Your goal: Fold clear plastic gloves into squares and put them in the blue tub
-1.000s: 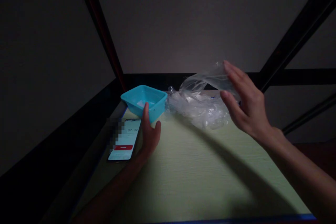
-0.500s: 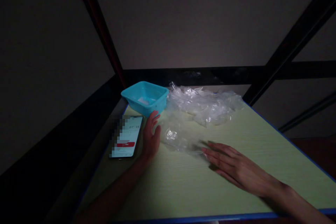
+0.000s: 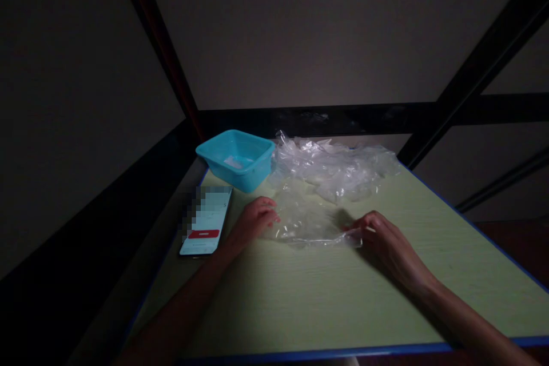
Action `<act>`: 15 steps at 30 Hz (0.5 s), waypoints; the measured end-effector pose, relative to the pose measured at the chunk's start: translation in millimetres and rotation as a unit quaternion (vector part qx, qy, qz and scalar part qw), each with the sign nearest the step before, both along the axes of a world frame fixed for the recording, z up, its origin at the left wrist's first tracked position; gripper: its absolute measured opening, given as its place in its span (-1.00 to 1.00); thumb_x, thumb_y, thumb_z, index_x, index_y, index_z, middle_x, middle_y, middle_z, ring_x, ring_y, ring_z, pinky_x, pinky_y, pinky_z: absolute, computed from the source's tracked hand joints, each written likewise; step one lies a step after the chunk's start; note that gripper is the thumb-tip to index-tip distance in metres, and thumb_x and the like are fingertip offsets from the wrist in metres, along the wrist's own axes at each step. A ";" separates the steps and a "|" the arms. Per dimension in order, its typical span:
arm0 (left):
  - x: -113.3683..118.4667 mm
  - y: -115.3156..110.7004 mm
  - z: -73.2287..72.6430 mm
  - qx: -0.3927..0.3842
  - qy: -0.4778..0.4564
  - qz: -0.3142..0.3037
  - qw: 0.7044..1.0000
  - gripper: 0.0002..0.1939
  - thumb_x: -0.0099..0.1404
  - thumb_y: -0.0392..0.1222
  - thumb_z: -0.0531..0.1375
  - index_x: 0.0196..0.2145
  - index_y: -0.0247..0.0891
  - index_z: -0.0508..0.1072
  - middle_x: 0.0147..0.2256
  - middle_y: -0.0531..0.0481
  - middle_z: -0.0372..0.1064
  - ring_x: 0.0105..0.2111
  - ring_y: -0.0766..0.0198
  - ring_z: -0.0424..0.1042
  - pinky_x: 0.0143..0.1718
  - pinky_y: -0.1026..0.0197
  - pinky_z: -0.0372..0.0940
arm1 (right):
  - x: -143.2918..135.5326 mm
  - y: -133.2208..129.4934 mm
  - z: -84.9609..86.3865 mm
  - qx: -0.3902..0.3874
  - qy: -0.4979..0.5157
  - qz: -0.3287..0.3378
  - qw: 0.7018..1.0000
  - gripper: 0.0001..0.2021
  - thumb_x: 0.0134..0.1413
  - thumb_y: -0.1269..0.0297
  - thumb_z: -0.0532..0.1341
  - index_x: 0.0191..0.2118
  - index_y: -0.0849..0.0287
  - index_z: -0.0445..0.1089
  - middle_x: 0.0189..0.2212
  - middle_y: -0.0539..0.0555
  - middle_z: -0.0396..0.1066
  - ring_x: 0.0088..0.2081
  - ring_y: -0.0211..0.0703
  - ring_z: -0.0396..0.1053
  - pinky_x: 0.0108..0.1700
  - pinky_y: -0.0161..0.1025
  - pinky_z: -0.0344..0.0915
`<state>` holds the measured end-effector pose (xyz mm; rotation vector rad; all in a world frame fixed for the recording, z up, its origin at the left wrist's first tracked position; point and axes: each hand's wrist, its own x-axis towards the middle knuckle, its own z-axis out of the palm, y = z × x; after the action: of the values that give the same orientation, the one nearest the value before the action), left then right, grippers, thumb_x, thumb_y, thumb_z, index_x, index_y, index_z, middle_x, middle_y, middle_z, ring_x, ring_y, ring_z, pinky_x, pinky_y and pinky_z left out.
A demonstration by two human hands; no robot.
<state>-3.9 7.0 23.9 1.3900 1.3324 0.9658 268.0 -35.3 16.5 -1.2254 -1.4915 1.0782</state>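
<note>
A clear plastic bag (image 3: 306,220) lies spread on the table between my two hands. Its right front corner is pinched between the thumb and fingers of my right hand (image 3: 388,246). My left hand (image 3: 256,218) is at the bag's left edge, fingers loosely bent and apart; whether they touch the film is hard to see. Behind it lies a crumpled heap of clear plastic bags (image 3: 338,166).
A blue plastic basket (image 3: 253,176) with a small pale piece inside stands at the back left. In front of it lies a phone (image 3: 208,220) with a lit screen. The pale table (image 3: 309,309) has a blue edge, and a wall with dark beams rises behind.
My right hand has gone from outstretched fingers to a pinch on the bag's corner. My left hand has moved nearer and right, to the bag's left edge. The bag lies flatter and wider.
</note>
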 end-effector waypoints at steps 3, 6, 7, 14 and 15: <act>-0.3 -3.5 2.5 -0.028 -0.054 -0.065 0.996 -0.70 -0.12 -0.19 0.23 -0.37 -0.26 0.30 -0.48 0.03 0.45 -0.57 0.36 0.33 -0.54 0.33 0.16 | -6.3 16.4 -4.4 -0.080 0.104 0.003 0.991 -0.73 0.12 0.03 0.05 -0.45 0.09 0.12 -0.55 0.05 0.36 -0.25 0.05 0.49 -0.17 0.02 0.41; -2.4 -5.5 1.4 -0.070 -0.141 -0.139 0.978 -0.46 -0.16 -0.25 0.29 -0.16 -0.28 0.28 -0.34 -0.06 0.49 -0.55 0.41 0.31 -0.52 0.36 0.14 | -12.3 24.6 -7.0 -0.116 0.122 -0.007 0.986 -0.76 0.00 0.09 0.18 -0.41 0.09 0.12 -0.48 0.02 0.35 -0.27 0.01 0.49 -0.16 0.00 0.41; -2.8 -5.9 1.3 -0.080 -0.160 -0.157 0.971 -0.39 -0.16 -0.27 0.30 -0.10 -0.29 0.26 -0.30 -0.10 0.49 -0.54 0.41 0.31 -0.51 0.36 0.14 | -14.5 25.3 -7.1 -0.119 0.114 -0.010 0.986 -0.76 -0.03 0.11 0.21 -0.38 0.10 0.14 -0.43 0.03 0.36 -0.27 -0.01 0.49 -0.18 -0.01 0.41; 4.6 -19.1 21.9 -0.052 -0.092 -0.296 0.949 -0.42 -0.09 -0.38 0.20 -0.03 -0.29 0.33 -0.24 -0.14 0.50 -0.68 0.53 0.03 -0.65 0.40 -0.07 | -23.0 23.5 13.9 0.065 -0.124 0.157 0.978 -0.44 -0.10 0.23 0.26 0.06 0.08 0.10 0.09 0.26 0.21 0.12 0.09 0.20 0.04 0.07 0.25; 6.4 -22.6 25.7 -0.043 -0.070 -0.326 0.942 -0.44 -0.09 -0.41 0.17 -0.05 -0.29 0.36 -0.26 -0.11 0.51 -0.69 0.53 -0.01 -0.65 0.40 -0.08 | -22.8 23.8 18.9 0.089 -0.153 0.202 0.963 -0.33 -0.11 0.25 0.28 0.14 0.07 0.02 0.15 0.26 0.13 0.18 0.08 0.10 0.10 0.09 0.17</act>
<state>2.5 -15.6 49.6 1.5176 0.7110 0.5331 245.2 -11.5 35.3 -1.0163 -2.0961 1.0129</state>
